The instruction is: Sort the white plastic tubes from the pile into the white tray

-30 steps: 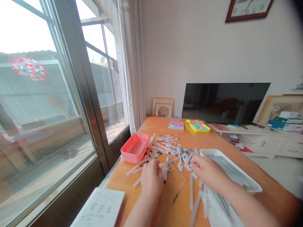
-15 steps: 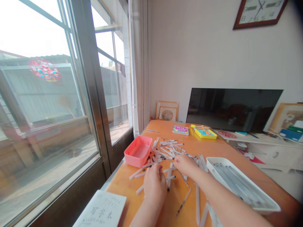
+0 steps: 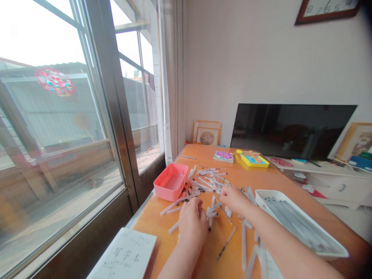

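Observation:
A loose pile of white pen barrels and thin refills [image 3: 207, 180] lies spread on the orange table [image 3: 203, 155]. My left hand [image 3: 192, 223] rests at the near edge of the pile, fingers curled over a pen part. My right hand [image 3: 235, 198] reaches into the pile from the right, fingers pinched on a white pen piece. A pink tray [image 3: 171, 181] stands just left of the pile. A white tray [image 3: 299, 221] holding several grey pens sits to the right of my right forearm.
A white exercise book [image 3: 123, 255] lies at the near left corner. A small colourful booklet [image 3: 223, 156] and a yellow box [image 3: 254, 159] sit at the far end. A single pen [image 3: 188, 157] lies far left. The window runs along the left; a TV stands behind.
My right hand has moved from beside the white tray leftward into the pile and closed on a piece. The left hand has barely shifted. The view has turned slightly.

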